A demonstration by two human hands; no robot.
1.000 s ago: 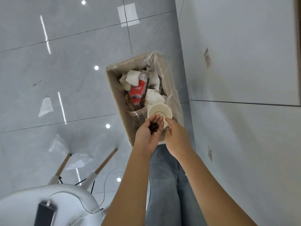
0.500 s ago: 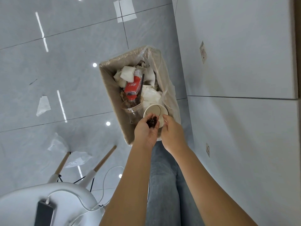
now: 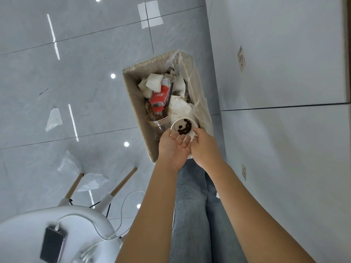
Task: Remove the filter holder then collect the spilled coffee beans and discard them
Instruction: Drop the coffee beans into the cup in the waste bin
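left hand: palm up and empty, fingers spread apart, held over the near end of the bin, touching the right hand
right hand: fingers closed round the near rim of the cup, back of hand to the camera
cup: white, round, mouth facing up, above the bin's near right corner
beans: dark cluster lying inside the cup, mostly toward its right side
bin: rectangular, lined with a clear bag, on grey floor tiles beside the wall
bin contents: white tissues, red packet, black straw, clear plastic cup
chair: white, bottom left, phone on the seat with a white cable plugged in
filter holder: can't tell where it is
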